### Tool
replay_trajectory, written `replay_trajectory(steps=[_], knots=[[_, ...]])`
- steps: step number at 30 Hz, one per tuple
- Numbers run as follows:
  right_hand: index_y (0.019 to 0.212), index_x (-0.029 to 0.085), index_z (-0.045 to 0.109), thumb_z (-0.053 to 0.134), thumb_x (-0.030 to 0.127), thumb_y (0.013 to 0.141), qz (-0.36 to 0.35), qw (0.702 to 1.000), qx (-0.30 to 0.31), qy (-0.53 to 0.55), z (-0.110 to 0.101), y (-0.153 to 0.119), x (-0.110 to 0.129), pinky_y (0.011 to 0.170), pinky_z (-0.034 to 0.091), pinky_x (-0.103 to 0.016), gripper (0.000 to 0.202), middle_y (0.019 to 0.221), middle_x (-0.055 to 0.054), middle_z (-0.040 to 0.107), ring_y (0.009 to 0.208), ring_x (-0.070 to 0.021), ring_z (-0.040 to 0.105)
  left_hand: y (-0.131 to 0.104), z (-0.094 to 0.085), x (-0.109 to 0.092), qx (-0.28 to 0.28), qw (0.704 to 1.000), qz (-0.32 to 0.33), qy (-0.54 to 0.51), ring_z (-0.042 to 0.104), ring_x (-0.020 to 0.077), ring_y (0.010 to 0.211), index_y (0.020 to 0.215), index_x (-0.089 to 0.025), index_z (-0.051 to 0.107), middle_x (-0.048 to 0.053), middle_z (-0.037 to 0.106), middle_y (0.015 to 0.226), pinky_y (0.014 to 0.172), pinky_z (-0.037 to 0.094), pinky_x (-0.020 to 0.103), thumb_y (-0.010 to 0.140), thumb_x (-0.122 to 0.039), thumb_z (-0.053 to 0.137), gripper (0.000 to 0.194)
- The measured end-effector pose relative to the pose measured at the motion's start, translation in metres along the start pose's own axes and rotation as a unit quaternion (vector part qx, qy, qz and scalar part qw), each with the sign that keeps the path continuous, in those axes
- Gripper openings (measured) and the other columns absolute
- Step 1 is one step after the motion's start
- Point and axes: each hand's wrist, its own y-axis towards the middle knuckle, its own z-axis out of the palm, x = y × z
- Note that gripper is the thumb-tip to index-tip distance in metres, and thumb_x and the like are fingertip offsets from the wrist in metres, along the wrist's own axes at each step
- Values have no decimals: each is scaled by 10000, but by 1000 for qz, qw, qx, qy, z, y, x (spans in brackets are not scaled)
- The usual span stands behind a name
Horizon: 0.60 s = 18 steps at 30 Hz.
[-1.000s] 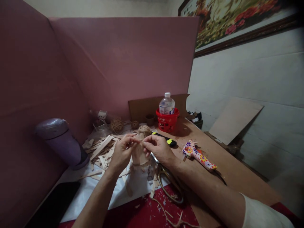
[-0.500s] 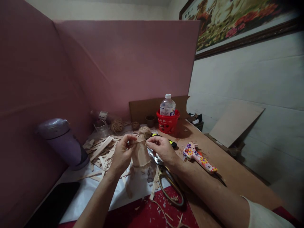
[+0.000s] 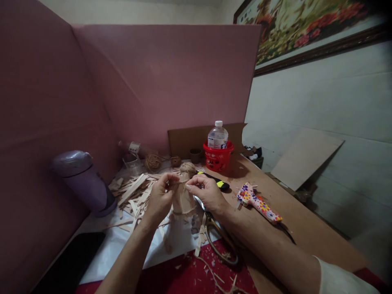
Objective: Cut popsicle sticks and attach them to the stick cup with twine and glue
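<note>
Fingers [image 3: 173,178] on your left hand [image 3: 159,197] curl to the thumb at the near-left of the stick cylinder's [image 3: 183,201] top end. Your right hand [image 3: 210,195] mirrors that at the top right, thumb and forefinger drawn close together. Can't tell whether either pinch is fully closed or has a strand in it; anything that thin is lost at this size.

Cylinder looks upright, just past and between your hands. Upper twine band [image 3: 183,181] is at its top, partly behind your fingers; lower twine band [image 3: 183,212] circles its bottom end.

Reads to me as fine fingertip work on the upper band. To do it well:
- Work level with the band; pulling up or down could skew it.
- Even tension both sides. Too much on one side could tip the cylinder, since no palm braces it.
- Thin sticks probably flex, so go snug, not hard.
- Keep your right wrist off the scissors [image 3: 210,219]: just right of the cylinder and nearer you, blades partly under your hand.

Around the cylinder: loose sticks [image 3: 134,194] heaped left, twine ball [image 3: 188,168] just behind, utility knife [image 3: 221,184] behind and right, glue gun [image 3: 257,201] well off to the right. Watch its cord [image 3: 288,233] on your forearm side; a snag there could drag the gun.
</note>
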Motion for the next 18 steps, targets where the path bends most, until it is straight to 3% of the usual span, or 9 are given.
replay_trajectory(steps=[18], knots=[[682, 185, 615, 593, 212, 701, 1, 1000, -17, -17, 6, -3, -6, 666, 432, -284, 40, 717, -6, 586, 700, -157, 525, -1, 0, -4, -7, 1000, -5, 9, 543, 154, 710, 796, -186, 593, 2, 609, 758, 648, 414, 250, 702, -173, 582, 95]])
